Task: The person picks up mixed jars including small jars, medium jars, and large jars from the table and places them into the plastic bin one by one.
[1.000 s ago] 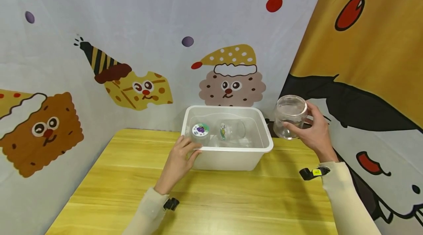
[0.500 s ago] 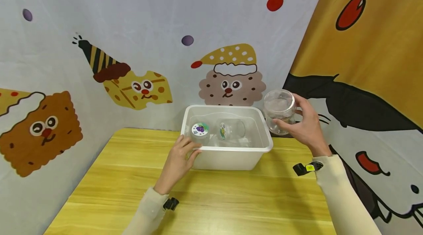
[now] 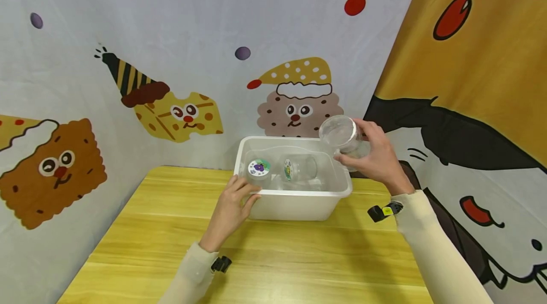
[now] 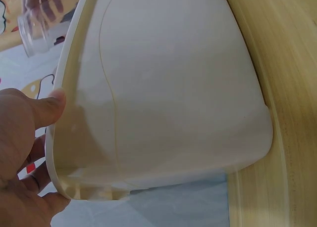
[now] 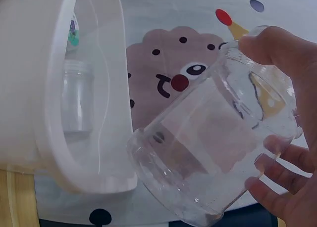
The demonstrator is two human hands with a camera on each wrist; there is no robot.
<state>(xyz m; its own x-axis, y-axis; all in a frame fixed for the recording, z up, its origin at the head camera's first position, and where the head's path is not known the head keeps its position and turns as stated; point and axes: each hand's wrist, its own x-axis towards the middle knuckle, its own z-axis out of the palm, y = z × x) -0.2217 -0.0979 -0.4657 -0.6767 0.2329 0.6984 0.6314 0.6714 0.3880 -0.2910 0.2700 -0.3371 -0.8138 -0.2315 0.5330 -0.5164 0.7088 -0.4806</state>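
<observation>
A clear plastic jar [image 3: 339, 134] is tilted over the right rim of a white tub [image 3: 295, 206]. My right hand [image 3: 378, 154] grips it, thumb on one side and several fingers on the other; the right wrist view shows the jar [image 5: 198, 138] see-through, with a pale patch on its side. At the tub's front left corner my left hand [image 3: 231, 206] holds the rim, its thumb and fingers curled over the edge in the left wrist view. Inside the tub, one jar with a purple-and-green printed lid [image 3: 259, 167] stands upright. Another clear jar [image 3: 304, 167] lies on its side there.
The tub stands on a yellow wood-grain table [image 3: 171, 237], near its back edge. Behind it hangs a white cloth [image 3: 192, 19] with cartoon prints. An orange-and-grey printed cloth [image 3: 491, 80] covers the right side.
My right hand has carried the jar leftward, from beside the tub to over its right rim, tilting it more. My left hand has stayed on the rim.
</observation>
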